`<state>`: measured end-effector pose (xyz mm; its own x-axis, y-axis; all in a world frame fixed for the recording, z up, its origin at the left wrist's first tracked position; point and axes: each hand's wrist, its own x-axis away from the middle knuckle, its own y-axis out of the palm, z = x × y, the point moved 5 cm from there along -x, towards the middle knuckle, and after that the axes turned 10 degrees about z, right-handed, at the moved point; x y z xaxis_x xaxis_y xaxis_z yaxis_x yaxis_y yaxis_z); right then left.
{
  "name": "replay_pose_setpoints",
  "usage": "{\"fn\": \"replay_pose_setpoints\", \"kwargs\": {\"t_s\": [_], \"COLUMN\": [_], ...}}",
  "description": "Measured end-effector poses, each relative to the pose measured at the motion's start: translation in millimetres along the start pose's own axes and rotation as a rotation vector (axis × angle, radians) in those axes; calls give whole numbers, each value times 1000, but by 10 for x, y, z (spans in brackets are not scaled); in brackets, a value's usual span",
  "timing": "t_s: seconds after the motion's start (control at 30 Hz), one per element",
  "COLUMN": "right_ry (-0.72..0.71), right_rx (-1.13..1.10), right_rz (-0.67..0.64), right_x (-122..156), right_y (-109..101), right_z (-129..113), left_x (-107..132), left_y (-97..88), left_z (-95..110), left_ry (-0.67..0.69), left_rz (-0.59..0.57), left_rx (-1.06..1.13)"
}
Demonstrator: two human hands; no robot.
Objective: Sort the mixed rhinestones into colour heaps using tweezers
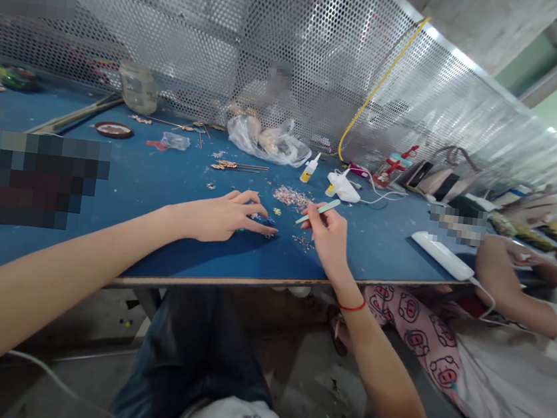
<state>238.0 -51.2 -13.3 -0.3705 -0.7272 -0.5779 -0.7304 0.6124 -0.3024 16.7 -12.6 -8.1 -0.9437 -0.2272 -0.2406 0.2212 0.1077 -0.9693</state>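
Note:
My left hand [230,215] rests on the blue table [151,181], fingers pressed down on a small dark blue ornament [263,221]. My right hand [328,238] is closed around a pale green tweezer-like tool [319,211], its tip pointing left toward the ornament. A red string circles my right wrist. A pile of tiny pink and white beads [290,197] lies just beyond both hands, and more beads [303,242] are scattered by my right hand.
A white glue gun [342,187], small glue bottle [310,168], plastic bag [268,142], metal hair sticks [236,165], a dish [113,129] and a jar [138,88] sit farther back before a perforated metal screen. Another person's arm [511,289] and a white power strip [441,255] are at right.

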Motion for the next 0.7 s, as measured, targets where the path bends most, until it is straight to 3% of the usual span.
{"fn": "replay_pose_setpoints", "kwargs": {"t_s": [0.23, 0.5, 0.7], "right_ry": [-14, -77, -203], "right_rx": [62, 77, 175], "right_rz": [-44, -231, -255], "right_x": [-58, 1, 49], "right_y": [-268, -136, -137], "right_z": [250, 265, 170], "left_x": [-13, -15, -10], "left_y": [27, 27, 12], "left_z": [1, -9, -24], "left_ry": [-6, 5, -2], "left_rz": [-2, -10, -2], "left_rx": [8, -15, -8]}}
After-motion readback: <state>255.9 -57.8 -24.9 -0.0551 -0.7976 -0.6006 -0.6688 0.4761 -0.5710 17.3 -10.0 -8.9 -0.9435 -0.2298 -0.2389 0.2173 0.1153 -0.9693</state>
